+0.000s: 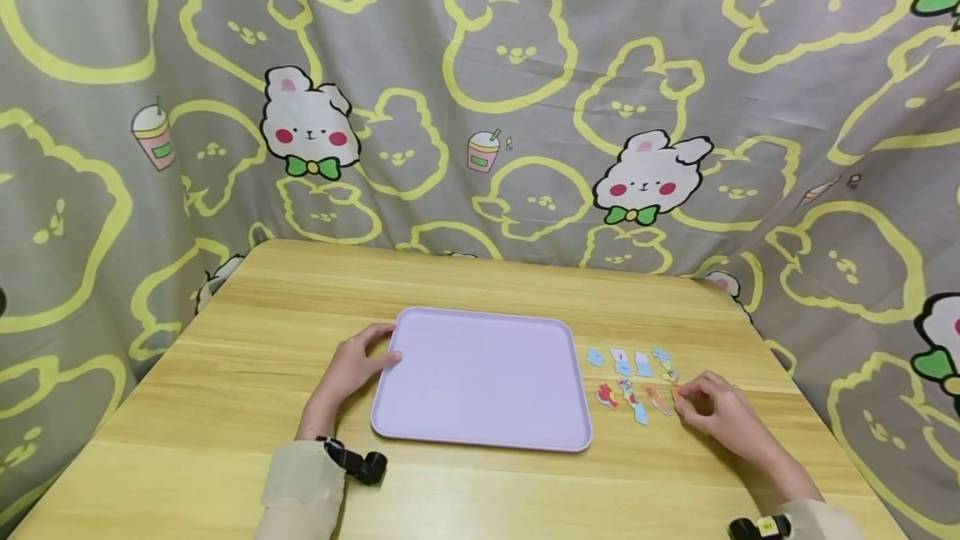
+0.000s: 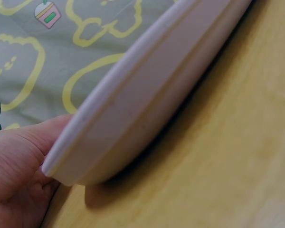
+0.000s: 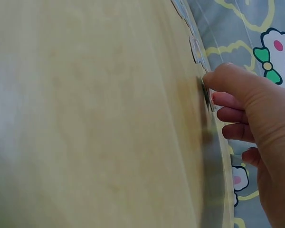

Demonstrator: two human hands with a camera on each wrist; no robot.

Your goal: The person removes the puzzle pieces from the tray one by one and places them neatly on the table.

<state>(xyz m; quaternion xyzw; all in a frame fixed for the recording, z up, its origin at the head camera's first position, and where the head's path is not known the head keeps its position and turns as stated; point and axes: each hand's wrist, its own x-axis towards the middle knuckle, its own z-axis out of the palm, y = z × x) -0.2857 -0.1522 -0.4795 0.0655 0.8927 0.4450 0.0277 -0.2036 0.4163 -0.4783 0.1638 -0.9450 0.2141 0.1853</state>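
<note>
In the head view, my left hand [image 1: 357, 363] grips the left rim of a lilac rectangular tray [image 1: 480, 377], the thumb over the edge. The left wrist view shows this hand [image 2: 21, 166] at a corner of the tray's side wall [image 2: 128, 109]. To the right of the tray, my right hand [image 1: 716, 408] pinches an orange-red puzzle piece [image 1: 677, 395] between thumb and fingers, at the table surface. From the right wrist view, the right hand [image 3: 261, 118] holds the thin piece [image 3: 208, 99] nearly edge-on, so its picture is hidden.
Several small printed pieces lie in two loose rows by the tray, among them a blue one [image 1: 596, 357], a red one [image 1: 607, 395] and an orange one [image 1: 657, 398]. The wooden table [image 1: 262, 348] meets a patterned grey curtain [image 1: 420, 132] behind and at the sides.
</note>
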